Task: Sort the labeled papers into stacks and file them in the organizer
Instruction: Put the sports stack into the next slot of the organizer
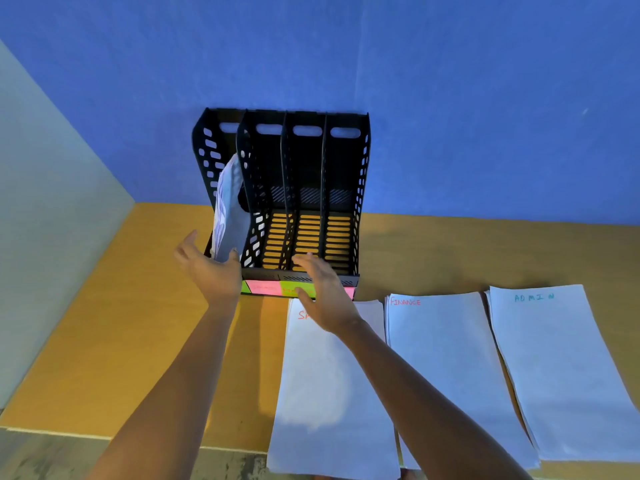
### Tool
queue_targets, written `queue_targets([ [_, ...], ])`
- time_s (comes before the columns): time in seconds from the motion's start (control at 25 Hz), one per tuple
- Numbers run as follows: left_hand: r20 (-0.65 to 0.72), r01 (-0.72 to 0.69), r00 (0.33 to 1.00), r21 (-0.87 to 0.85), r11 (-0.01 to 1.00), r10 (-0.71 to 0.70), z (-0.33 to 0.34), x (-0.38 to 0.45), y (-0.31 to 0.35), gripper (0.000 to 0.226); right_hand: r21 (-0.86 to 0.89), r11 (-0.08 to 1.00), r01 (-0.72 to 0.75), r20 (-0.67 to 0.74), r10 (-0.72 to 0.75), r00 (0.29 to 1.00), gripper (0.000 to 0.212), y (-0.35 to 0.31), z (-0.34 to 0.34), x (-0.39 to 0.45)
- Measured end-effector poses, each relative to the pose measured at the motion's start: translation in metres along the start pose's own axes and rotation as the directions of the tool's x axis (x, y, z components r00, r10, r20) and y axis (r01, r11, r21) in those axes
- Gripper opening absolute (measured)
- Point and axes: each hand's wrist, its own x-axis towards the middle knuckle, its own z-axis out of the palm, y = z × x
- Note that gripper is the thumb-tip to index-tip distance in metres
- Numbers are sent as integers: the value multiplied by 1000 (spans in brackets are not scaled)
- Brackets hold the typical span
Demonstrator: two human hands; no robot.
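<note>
A sheaf of papers (228,213) stands tilted in the leftmost slot of a black four-slot organizer (301,188) against a blue wall (450,98). The left hand (211,268), fingers spread, touches the sheaf's lower edge; the right hand (323,292) hovers open over the organizer's front. Three stacks lie on the orange desk (131,341): one partly hidden (329,393), FINANCE (450,358), ADMIN (554,358).

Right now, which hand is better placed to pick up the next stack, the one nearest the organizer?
Right. The right hand hovers open over that stack; the left hand is at the filed papers.
</note>
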Motion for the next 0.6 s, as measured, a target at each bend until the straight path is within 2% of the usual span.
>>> queue_targets([
  [0.08,-97,30,995,8,1000,-30,0,-30,-3,67,105,994,-32,-185,51,981,45,8,-12,-15],
  [0.12,-119,67,991,3,998,-66,1,-47,-5,62,151,986,-68,-303,112,946,41,15,-16,-27],
  [0.2,-52,194,980,18,981,-193,6,-83,-14,52,265,940,-216,-475,322,819,35,29,-21,-53],
  [0.24,20,276,961,50,960,-277,9,-99,-21,48,320,897,-306,-500,434,749,34,35,-21,-67],
  [0.28,105,363,922,104,926,-373,12,-113,-28,45,353,852,-388,-489,521,699,34,39,-19,-80],
  [0.32,192,432,865,186,882,-464,15,-127,-35,45,356,816,-454,-455,576,679,35,44,-16,-93],
  [0.4,333,454,766,326,829,-550,18,-149,-41,41,305,773,-556,-351,634,689,37,51,-7,-115],
  [0.48,388,448,734,339,827,-557,16,-162,-39,32,228,753,-617,-241,658,714,43,53,1,-132],
  [0.6,425,464,694,353,812,-581,12,-166,-36,34,105,793,-600,-178,609,773,51,56,8,-150],
])
